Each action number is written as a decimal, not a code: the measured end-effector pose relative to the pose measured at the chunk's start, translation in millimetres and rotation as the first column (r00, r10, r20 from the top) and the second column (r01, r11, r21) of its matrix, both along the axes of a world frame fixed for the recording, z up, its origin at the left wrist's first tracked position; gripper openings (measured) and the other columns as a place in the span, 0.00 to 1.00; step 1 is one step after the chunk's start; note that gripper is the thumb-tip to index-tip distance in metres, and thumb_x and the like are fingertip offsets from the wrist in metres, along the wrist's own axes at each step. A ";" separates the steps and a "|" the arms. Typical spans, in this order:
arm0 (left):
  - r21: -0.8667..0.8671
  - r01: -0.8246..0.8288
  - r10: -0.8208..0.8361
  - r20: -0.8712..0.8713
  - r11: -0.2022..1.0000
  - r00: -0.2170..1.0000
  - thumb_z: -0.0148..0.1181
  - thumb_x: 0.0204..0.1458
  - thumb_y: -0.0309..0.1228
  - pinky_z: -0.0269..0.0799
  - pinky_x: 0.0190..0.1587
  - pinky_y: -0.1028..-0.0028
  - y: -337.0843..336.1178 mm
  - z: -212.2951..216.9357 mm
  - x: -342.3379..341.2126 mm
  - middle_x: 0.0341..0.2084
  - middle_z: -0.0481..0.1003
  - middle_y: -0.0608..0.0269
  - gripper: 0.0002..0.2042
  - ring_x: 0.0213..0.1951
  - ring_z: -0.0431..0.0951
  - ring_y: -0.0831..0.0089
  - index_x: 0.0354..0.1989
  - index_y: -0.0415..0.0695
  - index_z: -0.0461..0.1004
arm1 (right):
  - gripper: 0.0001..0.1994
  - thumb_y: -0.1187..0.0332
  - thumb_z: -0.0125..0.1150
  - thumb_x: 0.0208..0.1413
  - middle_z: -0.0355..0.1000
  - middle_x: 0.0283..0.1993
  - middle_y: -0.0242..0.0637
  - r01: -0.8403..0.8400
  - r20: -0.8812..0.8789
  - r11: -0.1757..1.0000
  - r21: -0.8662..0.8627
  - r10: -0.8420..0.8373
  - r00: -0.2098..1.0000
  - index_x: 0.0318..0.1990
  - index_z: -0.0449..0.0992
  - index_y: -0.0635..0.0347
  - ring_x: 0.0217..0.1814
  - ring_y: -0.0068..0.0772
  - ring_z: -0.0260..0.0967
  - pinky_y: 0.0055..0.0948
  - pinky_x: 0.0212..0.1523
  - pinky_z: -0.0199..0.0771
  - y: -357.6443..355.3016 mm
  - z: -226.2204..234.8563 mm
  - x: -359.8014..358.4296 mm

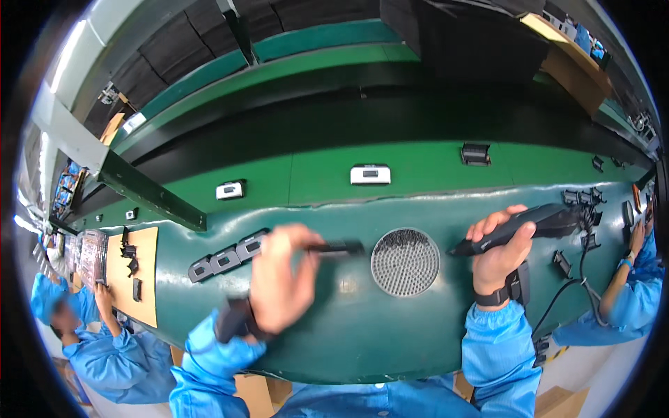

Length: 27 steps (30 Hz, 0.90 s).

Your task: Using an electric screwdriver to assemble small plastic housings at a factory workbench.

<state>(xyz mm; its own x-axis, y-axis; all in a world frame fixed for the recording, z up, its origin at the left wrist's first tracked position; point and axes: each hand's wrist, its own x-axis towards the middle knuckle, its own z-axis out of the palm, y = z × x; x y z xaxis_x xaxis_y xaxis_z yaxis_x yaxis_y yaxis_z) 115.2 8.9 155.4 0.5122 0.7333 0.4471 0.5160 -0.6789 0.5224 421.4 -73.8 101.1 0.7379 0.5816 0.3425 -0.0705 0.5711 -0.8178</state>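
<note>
My left hand [282,275] is blurred with motion and pinches a small flat black part [339,246] above the green worktop [348,327]. My right hand [500,249] grips a black electric screwdriver [519,226] with its tip pointing left toward a round grey tray of screws [405,262]. The black part hovers just left of that tray. A row of black housings [226,259] lies left of my left hand. Both wrists carry dark straps over blue sleeves.
Two white devices [370,174] [230,189] and a black one [475,154] ride the green conveyor behind. Loose black parts [584,202] and the screwdriver's cable [568,289] lie at right. Co-workers in blue sit at left [97,348] and right [631,292].
</note>
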 end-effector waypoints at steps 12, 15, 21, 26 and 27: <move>0.189 -0.385 0.424 -0.268 0.904 0.865 0.66 0.49 0.27 0.75 0.52 0.58 116.0 13.1 89.4 0.42 0.80 0.49 0.18 0.49 0.78 0.49 0.50 0.43 0.77 | 0.30 0.40 0.55 0.64 0.67 0.26 0.38 -0.068 0.100 0.997 0.040 0.064 0.993 0.50 0.63 0.62 0.23 0.31 0.68 0.33 0.26 0.74 -41.0 47.5 7.2; -0.205 -0.242 0.178 -0.287 0.948 0.941 0.69 0.50 0.37 0.78 0.44 0.59 93.0 13.9 126.0 0.34 0.83 0.53 0.22 0.40 0.83 0.54 0.53 0.41 0.76 | 0.30 0.40 0.55 0.65 0.68 0.27 0.38 -0.062 0.113 0.997 0.048 0.057 0.992 0.50 0.63 0.62 0.23 0.31 0.68 0.33 0.25 0.74 -38.6 49.9 9.5; -0.381 -0.082 0.124 0.089 0.921 0.988 0.70 0.51 0.31 0.77 0.43 0.62 86.1 1.1 128.0 0.33 0.80 0.55 0.26 0.38 0.83 0.60 0.59 0.41 0.70 | 0.33 0.36 0.53 0.63 0.67 0.26 0.37 0.003 0.077 0.998 0.068 -0.009 0.997 0.53 0.63 0.62 0.21 0.32 0.67 0.35 0.25 0.73 -28.1 43.7 -12.1; 0.297 0.065 -0.090 0.072 0.953 0.993 0.65 0.50 0.22 0.74 0.39 0.61 17.9 32.4 62.4 0.35 0.79 0.55 0.25 0.33 0.80 0.56 0.59 0.40 0.71 | 0.37 0.29 0.46 0.62 0.65 0.26 0.35 0.111 0.060 0.993 0.033 -0.113 0.992 0.54 0.61 0.59 0.20 0.31 0.66 0.35 0.23 0.71 -32.9 48.5 -16.9; 0.319 0.188 -0.171 -0.080 0.929 0.982 0.64 0.49 0.23 0.72 0.37 0.65 2.2 32.0 35.5 0.35 0.77 0.60 0.24 0.33 0.78 0.61 0.58 0.41 0.74 | 0.37 0.28 0.44 0.62 0.65 0.26 0.35 0.066 0.027 0.994 0.084 -0.069 0.997 0.54 0.60 0.58 0.20 0.31 0.65 0.35 0.22 0.71 -33.5 45.3 -23.6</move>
